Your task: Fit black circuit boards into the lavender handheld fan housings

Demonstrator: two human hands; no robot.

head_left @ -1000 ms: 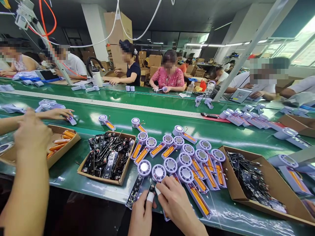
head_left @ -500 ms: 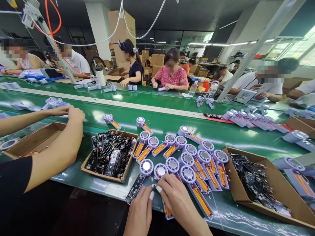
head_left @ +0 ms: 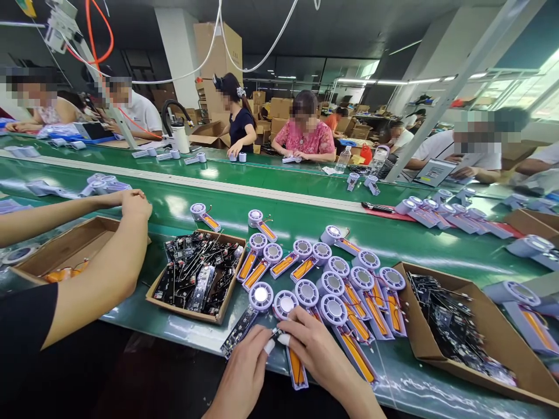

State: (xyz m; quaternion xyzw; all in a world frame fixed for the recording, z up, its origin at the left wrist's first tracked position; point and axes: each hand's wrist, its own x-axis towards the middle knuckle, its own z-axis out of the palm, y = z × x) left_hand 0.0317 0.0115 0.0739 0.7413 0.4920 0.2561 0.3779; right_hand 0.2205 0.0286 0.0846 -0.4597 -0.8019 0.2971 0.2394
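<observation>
Nearest, the left hand [head_left: 248, 361] and right hand [head_left: 314, 343] come together at the fingertips, pinching a small dark part [head_left: 276, 333] between them; its other end is hidden. Under the right hand, the nearer one, a lilac fan [head_left: 297, 368] lies on the tabletop [head_left: 393, 364], its long axis running away from the person and slightly left, round head just beyond the fingers. Just left of that head sits a second fan [head_left: 261, 295], its handle bearing a circuit board [head_left: 239, 333] and slanting back toward the left hand. Farther off stands a carton of boards [head_left: 219, 318].
</observation>
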